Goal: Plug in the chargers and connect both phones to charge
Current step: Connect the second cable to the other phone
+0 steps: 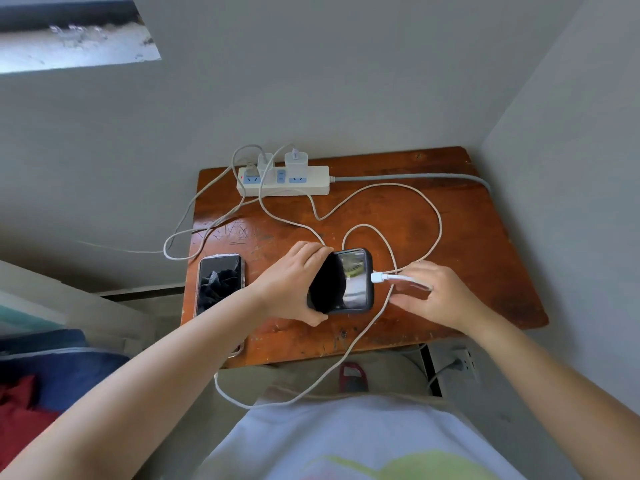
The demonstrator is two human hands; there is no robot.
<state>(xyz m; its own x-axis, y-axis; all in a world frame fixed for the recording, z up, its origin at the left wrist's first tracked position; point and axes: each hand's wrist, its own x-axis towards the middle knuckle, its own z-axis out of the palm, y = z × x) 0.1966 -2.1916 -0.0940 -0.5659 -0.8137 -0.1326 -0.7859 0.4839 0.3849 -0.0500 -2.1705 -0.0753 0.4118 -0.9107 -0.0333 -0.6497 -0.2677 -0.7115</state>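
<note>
**Second phone, plug at the port**

My left hand (pixel 294 282) grips the black phone (pixel 346 282) around its left long edge, fingers wrapped over the top and thumb under the near edge, holding it screen-up at the middle of the counter (pixel 467 237). Its long axis runs away from me, toward the power strip (pixel 311 188) at the back. The white plug (pixel 377 277) meets the phone's right-hand side, pointing leftward into it; whether it is fully seated I cannot tell. My right hand (pixel 429 292) sits just right of the phone, fingers pinched on the cable (pixel 408 277) behind the plug, so it is the nearer hand for any last push, which I judge must go straight left against my bracing left hand.

Left of the black phone lies the other phone (pixel 219 284), flat, screen-up, parallel to it, near the counter's left edge and partly under my left forearm. I cannot see a cable reaching it, so I take that one as still to check.

Behind the black phone, two white chargers (pixel 294 161) stand in the power strip, their cables looping across the wood and one falling off the near edge toward my lap. Right of the phone the counter is bare out to its edge, good room for my right hand to draw back
</note>
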